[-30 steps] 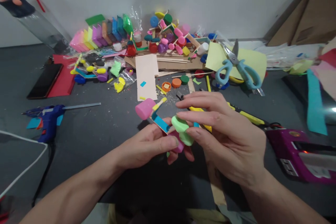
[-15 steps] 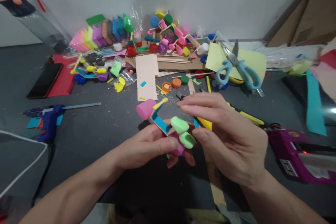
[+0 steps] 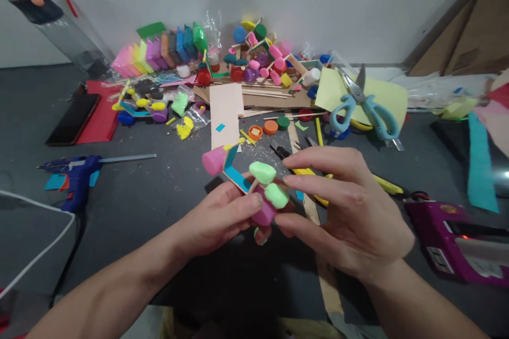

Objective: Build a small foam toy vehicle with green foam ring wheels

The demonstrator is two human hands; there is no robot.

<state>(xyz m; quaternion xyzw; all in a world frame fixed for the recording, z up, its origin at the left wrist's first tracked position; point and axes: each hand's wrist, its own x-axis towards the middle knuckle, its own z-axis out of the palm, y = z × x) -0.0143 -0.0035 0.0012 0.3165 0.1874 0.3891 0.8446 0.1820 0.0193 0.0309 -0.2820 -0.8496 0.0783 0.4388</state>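
My left hand (image 3: 222, 220) grips a small craft model (image 3: 246, 185) made of wooden sticks, blue paper and clay lumps. The model carries a pink clay cylinder (image 3: 213, 160) at its upper left, two light green clay pieces (image 3: 269, 184) in the middle and a magenta lump (image 3: 263, 215) under my thumb. My right hand (image 3: 345, 209) sits just right of the model, fingers stretched toward the green pieces, with fingertips apart from them and nothing in them.
Blue hot glue gun (image 3: 77, 177) at left, black phone (image 3: 73, 119) on red paper, teal scissors (image 3: 363, 108) on yellow paper, magenta device (image 3: 449, 238) at right. Clay packs (image 3: 159, 53), finished clay-and-stick models (image 3: 262, 58) and wooden sticks crowd the back by the wall.
My right hand let go of the green clay piece and drew back slightly to the right. My left hand tilted the model and lifted it a little.
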